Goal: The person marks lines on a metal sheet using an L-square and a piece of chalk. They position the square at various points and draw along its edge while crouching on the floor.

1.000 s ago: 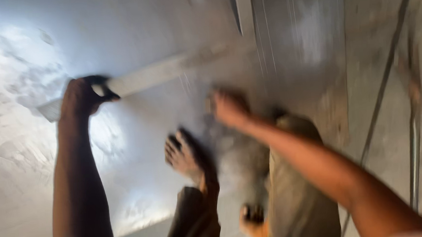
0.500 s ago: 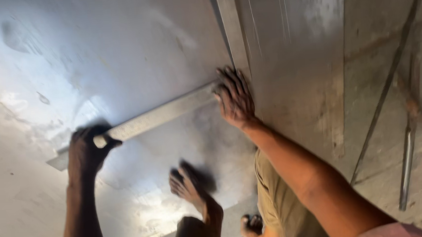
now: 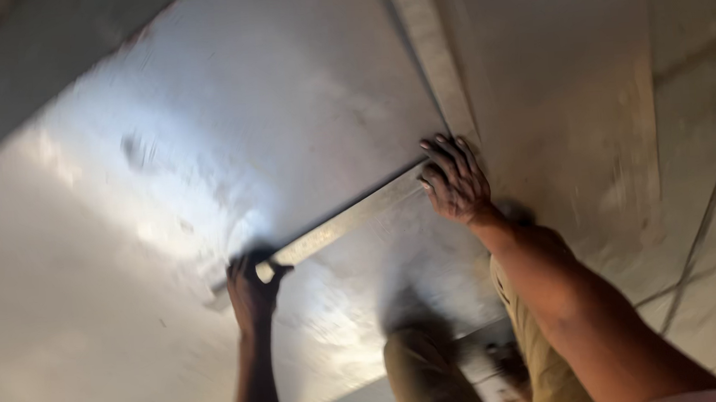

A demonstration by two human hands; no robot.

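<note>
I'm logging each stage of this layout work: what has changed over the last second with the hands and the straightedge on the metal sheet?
The right hand came forward from mid-air and now presses flat on the far end of the metal straightedge. The bare foot seen near the middle earlier is out of sight; a bent knee shows there. The left hand still grips the near end, and the straightedge still lies slanted across the shiny metal sheet.
</note>
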